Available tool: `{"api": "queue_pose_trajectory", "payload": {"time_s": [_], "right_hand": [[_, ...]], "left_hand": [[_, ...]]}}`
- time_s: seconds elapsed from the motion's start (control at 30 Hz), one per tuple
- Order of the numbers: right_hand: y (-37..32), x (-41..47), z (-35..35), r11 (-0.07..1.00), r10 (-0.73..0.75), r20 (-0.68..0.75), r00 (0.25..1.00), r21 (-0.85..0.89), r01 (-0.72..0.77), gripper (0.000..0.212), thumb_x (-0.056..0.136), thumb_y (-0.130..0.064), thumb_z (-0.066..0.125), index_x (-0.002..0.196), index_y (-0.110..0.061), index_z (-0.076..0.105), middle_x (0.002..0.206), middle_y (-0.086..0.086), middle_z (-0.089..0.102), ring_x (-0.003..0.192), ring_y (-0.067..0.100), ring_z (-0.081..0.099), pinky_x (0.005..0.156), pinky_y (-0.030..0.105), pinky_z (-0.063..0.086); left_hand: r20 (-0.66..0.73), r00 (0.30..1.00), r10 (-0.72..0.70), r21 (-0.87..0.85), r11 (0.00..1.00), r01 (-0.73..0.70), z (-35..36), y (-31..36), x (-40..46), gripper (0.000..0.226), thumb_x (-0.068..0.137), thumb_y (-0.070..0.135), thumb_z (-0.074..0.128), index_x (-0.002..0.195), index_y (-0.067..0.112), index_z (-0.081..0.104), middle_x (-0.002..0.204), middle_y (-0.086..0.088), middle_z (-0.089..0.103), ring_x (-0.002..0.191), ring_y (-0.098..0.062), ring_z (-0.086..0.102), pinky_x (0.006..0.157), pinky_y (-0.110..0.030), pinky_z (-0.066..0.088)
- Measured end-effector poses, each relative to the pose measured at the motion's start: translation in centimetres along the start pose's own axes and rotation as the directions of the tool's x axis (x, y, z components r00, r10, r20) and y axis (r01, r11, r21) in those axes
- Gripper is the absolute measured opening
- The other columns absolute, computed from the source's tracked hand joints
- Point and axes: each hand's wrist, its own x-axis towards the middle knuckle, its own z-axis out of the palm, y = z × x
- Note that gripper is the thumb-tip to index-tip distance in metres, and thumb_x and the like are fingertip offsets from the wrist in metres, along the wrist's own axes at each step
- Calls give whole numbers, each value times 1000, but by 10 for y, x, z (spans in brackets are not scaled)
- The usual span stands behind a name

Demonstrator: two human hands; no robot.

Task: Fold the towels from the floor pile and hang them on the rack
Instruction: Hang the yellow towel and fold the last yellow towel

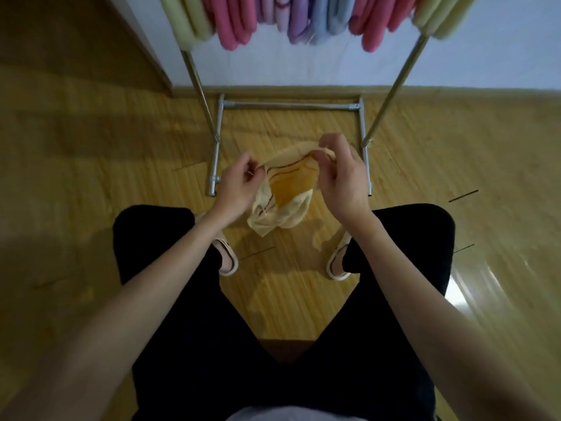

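- Mid-frame, both hands hold a cream-and-orange towel (288,189) above the floor: left hand (239,183) pinches one edge, right hand (340,177) the opposite.
- It looks thin, limp and light; corners are likely the best hold.
- The rack (291,105), upper frame, carries hung towels (239,22).

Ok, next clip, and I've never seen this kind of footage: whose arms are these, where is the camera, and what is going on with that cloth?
There is no machine here. A person wears one wide-angle camera on the head, looking forward and down, so the arms reaching in from the bottom are their own. You also see their dark trousers and pale sandals on a wooden floor.

Between the hands hangs a cream towel with an orange patch and dark stripes, bunched, not yet folded. The left hand pinches its left edge; the right hand grips its top edge.

Ahead stands a metal rack against the wall. Folded towels in yellow, pink, purple and blue already hang along its top. No floor pile shows in this view.
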Motion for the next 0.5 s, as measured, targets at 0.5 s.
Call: {"api": "queue_pose_trajectory", "payload": {"time_s": [0.5], "right_hand": [[-36, 12, -66, 999, 21, 96, 995, 47, -25, 14, 87, -9, 62, 100, -4, 62, 87, 0, 57, 72, 12, 49, 59, 37, 48]], "left_hand": [[-353, 935, -26, -234, 970, -61, -54, 138, -30, 24, 99, 16, 41, 76, 14, 46, 68, 1, 45, 59, -10, 43, 55, -23, 36]]}}
